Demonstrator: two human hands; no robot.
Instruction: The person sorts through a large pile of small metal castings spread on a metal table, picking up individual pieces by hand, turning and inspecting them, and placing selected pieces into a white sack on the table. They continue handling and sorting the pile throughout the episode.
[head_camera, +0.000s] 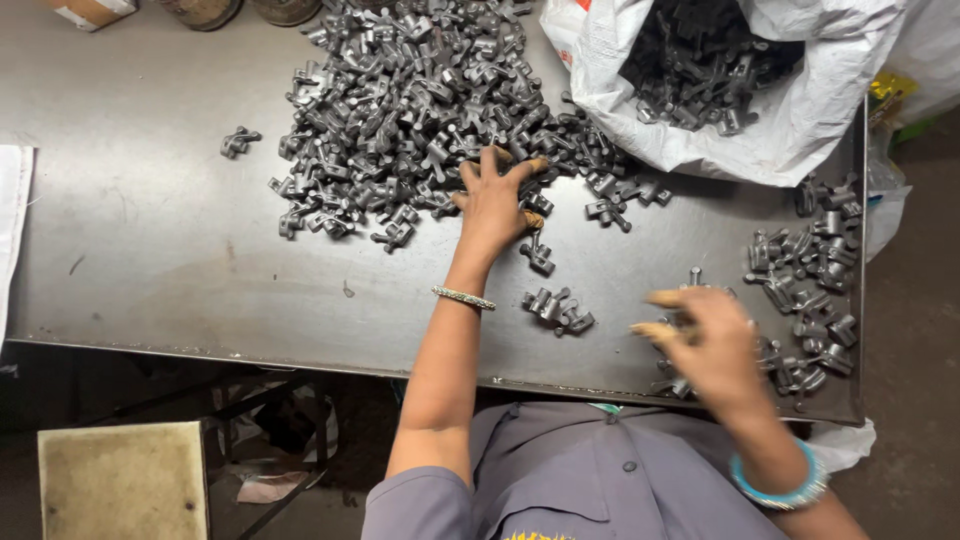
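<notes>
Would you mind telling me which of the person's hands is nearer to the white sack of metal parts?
The left hand is slightly nearer, on the big pile just left of the white sack; the right hand is lower, below it.

A big grey metal table (150, 250) fills most of the view. A white plastic sack (800, 110) sits open at the far right corner. A cardboard box (90, 10) and 2 round things (245, 10) peek in at the far edge. A worn stool (122, 480) stands on the floor below. A white cloth (12, 210) hangs at the left.
</notes>
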